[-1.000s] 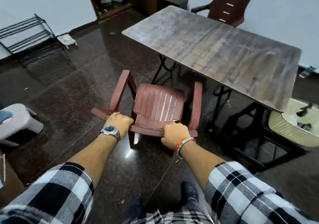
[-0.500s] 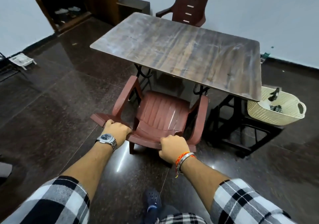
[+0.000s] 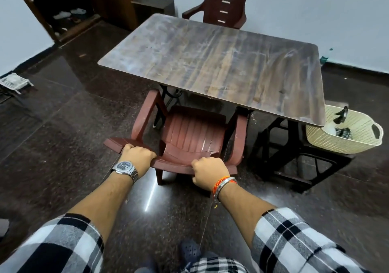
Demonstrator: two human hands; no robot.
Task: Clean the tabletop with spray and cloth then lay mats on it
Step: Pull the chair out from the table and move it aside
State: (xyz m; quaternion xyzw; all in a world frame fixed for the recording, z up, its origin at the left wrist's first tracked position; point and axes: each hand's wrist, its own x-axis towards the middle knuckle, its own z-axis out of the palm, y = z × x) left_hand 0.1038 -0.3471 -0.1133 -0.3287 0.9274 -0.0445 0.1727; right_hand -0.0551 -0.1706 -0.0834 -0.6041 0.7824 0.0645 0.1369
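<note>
A brown wood-grain table (image 3: 221,62) with a smeared bare top stands ahead of me. A reddish-brown plastic chair (image 3: 189,131) faces it, its seat partly under the near edge. My left hand (image 3: 137,157) grips the top of the chair's backrest on the left side, and my right hand (image 3: 207,172) grips it on the right. A cream woven basket (image 3: 357,140) sits on a low black stand to the right of the table, with a dark spray trigger (image 3: 341,115) and a dark cloth (image 3: 343,131) showing inside.
A second dark chair (image 3: 225,3) stands at the table's far side by the white wall. A dark cabinet (image 3: 153,7) and an open doorway lie at the back left. A small white rack (image 3: 13,83) sits on the glossy dark floor at left.
The chair has slid forward and partly under the table with both hands still gripping its backrest. My view has swung left-to-right, centring the table and bringing the basket into fuller sight.
</note>
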